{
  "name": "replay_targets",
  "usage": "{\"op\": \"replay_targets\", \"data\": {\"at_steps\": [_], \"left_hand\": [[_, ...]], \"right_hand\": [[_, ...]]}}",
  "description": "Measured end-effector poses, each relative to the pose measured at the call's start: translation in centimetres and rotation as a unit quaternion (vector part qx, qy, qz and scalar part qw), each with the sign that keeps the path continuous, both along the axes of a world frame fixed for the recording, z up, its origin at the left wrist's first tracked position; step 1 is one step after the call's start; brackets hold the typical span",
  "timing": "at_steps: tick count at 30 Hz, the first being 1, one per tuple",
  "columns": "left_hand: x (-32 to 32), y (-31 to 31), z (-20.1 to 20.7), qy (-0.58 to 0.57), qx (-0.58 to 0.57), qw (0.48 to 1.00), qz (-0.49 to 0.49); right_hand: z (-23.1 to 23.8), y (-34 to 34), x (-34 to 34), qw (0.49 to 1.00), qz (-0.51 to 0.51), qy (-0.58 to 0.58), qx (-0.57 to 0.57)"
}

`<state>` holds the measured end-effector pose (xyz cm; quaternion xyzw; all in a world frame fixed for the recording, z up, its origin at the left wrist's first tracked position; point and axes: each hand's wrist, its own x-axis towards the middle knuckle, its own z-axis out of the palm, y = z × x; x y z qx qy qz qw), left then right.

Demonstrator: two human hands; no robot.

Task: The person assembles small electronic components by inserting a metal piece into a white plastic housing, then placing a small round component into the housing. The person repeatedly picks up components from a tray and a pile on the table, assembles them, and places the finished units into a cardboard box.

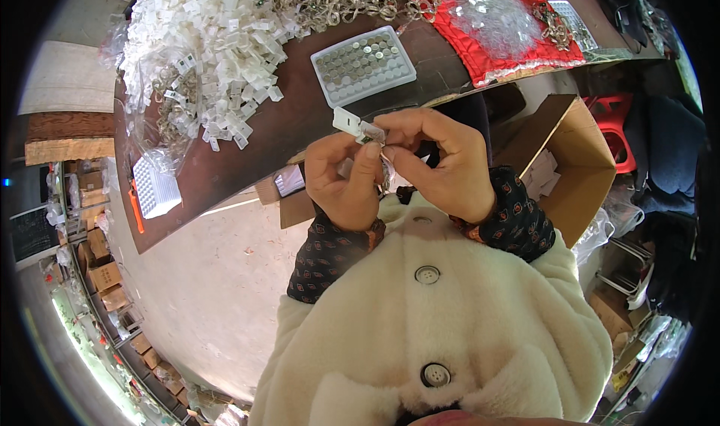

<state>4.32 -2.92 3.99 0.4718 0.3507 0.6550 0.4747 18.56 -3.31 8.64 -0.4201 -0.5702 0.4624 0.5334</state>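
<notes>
Presumably risked a drop first of all. Held the tag (347, 121) up between both hands, against the table's (281, 126) near edge, on fingertip grip alone; with any loosening, might have let it fall short of that edge, to the floor (225, 253). Risked too, it seems, a bent or skewed fit, from an uneven push by either side. Might have jolted the tray (375, 91), close beyond the fingers by the same edge, and scattered its silvery discs (356, 58). Might also have lost the tag among similar white pieces in the heap (202, 51) along the table's left edge, after a slip forward.

Pinched the tag's lower end with the left hand (341, 175), thumb toward forefinger, with the remaining fingers curled in. Pinched a glassy or silvery piece (375, 134) between thumb and forefinger of the right hand (442, 160), with the others bent alongside.

Looked small, flat, white and oblong, with a small dark slot-like mark on the face. Tilted, free end up and toward the table's far left. Showed a trace of green beside the piece; could not tell whether joined or merely touching.
</notes>
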Motion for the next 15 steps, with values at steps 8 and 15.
{"op": "replay_targets", "data": {"at_steps": [8,15], "left_hand": [[-0.1,0.2,-0.6,0.020,0.036,0.999,-0.008],[-0.2,0.2,-0.5,-0.149,-0.067,0.984,-0.065]], "right_hand": [[0.2,0.5,0.2,0.997,-0.047,-0.057,0.036],[-0.8,1.2,-0.2,1.000,0.002,0.018,-0.013]]}}
